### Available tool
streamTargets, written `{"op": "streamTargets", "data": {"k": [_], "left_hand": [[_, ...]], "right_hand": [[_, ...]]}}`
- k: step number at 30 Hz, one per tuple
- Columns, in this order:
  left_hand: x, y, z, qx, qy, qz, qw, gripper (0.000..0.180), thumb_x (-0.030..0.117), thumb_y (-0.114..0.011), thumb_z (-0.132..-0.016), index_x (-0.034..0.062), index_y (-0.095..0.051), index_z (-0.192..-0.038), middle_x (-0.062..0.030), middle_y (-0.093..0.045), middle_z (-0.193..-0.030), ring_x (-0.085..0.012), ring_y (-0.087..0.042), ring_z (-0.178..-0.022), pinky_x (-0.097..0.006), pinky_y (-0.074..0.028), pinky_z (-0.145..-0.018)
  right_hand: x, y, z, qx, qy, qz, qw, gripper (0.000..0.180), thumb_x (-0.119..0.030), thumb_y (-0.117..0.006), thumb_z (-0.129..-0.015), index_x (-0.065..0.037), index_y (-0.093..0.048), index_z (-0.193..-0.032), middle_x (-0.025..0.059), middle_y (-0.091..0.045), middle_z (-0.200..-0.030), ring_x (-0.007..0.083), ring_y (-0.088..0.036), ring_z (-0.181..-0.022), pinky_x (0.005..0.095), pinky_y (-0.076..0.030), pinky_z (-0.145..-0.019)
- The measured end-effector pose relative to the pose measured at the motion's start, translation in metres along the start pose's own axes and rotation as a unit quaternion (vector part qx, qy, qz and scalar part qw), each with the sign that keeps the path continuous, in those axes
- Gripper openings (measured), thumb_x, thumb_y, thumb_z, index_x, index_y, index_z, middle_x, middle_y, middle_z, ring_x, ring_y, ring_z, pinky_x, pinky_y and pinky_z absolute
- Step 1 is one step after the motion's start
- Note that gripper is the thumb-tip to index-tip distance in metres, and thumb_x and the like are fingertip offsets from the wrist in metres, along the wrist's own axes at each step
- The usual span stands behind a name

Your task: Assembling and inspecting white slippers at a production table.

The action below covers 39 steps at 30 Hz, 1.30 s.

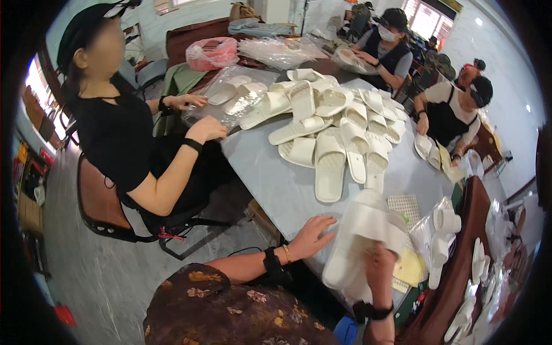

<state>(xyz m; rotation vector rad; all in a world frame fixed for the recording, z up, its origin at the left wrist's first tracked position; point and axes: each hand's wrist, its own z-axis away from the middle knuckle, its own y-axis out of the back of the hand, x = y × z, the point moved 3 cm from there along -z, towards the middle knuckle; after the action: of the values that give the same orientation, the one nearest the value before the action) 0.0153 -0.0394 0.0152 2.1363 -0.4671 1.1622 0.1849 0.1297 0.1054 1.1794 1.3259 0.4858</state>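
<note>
A white slide slipper [355, 247] is at the table's near edge, its toe end pointing toward the pile. My left hand [310, 237] is just to its left, fingers stretched and apart, with nothing in it. Over the slipper's right side, by its strap, my right hand [379, 260] is closed and slightly blurred; what its fingers grip is hidden. Part of another white slipper [397, 237] shows behind it. A yellow sheet [409, 268] lies right of my right hand, near a checked card [404, 206] and clear-bagged slippers [441, 238].
A large pile of white slippers [330, 129] covers the middle of the grey table [259, 178]. At left, a seated person [123, 123] has hands by a clear bag [236, 95] of slippers. Another person [451, 112] handles slippers at right. A brown bench [454, 276] stands beside me.
</note>
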Motion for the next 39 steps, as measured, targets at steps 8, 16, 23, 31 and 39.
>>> {"op": "streamTargets", "data": {"k": [8,16,23,31,39], "left_hand": [[0.006,-0.007,-0.001,-0.085,0.06,-0.058,0.993,0.065,0.019,-0.069,-0.088,0.0008,-0.042,-0.144,-0.0233,-0.046,-0.145,-0.0402,-0.043,-0.134,-0.044,-0.034,-0.113],[0.032,-0.02,-0.013,-0.066,-0.072,-0.131,0.987,0.062,0.016,-0.071,-0.082,0.0005,-0.049,-0.138,-0.0222,-0.048,-0.141,-0.0398,-0.047,-0.128,-0.046,-0.039,-0.106],[0.066,-0.06,-0.008,-0.199,-0.22,-0.121,0.947,0.046,0.016,-0.07,-0.082,0.0037,-0.059,-0.125,-0.0125,-0.059,-0.127,-0.0316,-0.053,-0.12,-0.043,-0.039,-0.103],[0.058,-0.088,-0.002,-0.236,-0.211,-0.145,0.937,0.043,0.02,-0.07,-0.084,0.0036,-0.061,-0.123,-0.0121,-0.06,-0.125,-0.0317,-0.054,-0.116,-0.043,-0.04,-0.099],[0.06,-0.09,-0.002,-0.238,-0.197,-0.158,0.938,0.039,0.021,-0.069,-0.084,0.0043,-0.062,-0.119,-0.0115,-0.06,-0.122,-0.0311,-0.055,-0.115,-0.043,-0.039,-0.097]], "right_hand": [[0.01,-0.024,0.013,0.03,-0.032,-0.079,0.996,0.062,-0.004,-0.069,-0.081,-0.01,-0.052,-0.14,0.0208,-0.062,-0.117,0.04,-0.058,-0.108,0.0439,-0.047,-0.092],[0.056,-0.006,0.087,0.087,-0.234,-0.129,0.96,0.032,-0.006,-0.067,-0.086,-0.004,-0.064,-0.118,0.0155,-0.064,-0.103,0.0285,-0.065,-0.087,0.0368,-0.052,-0.074],[0.048,-0.025,0.078,0.094,-0.203,-0.098,0.97,0.025,-0.005,-0.064,-0.084,-0.006,-0.068,-0.108,0.0161,-0.064,-0.098,0.0355,-0.063,-0.09,0.0419,-0.052,-0.078],[0.036,-0.049,0.055,0.181,-0.128,-0.024,0.975,0.012,-0.008,-0.063,-0.084,-0.008,-0.068,-0.095,0.013,-0.061,-0.089,0.0346,-0.062,-0.085,0.0438,-0.051,-0.073],[0.041,-0.049,0.05,0.149,-0.14,-0.024,0.979,0.004,-0.009,-0.064,-0.085,-0.006,-0.063,-0.087,0.0128,-0.058,-0.083,0.0348,-0.061,-0.079,0.044,-0.05,-0.069]]}}
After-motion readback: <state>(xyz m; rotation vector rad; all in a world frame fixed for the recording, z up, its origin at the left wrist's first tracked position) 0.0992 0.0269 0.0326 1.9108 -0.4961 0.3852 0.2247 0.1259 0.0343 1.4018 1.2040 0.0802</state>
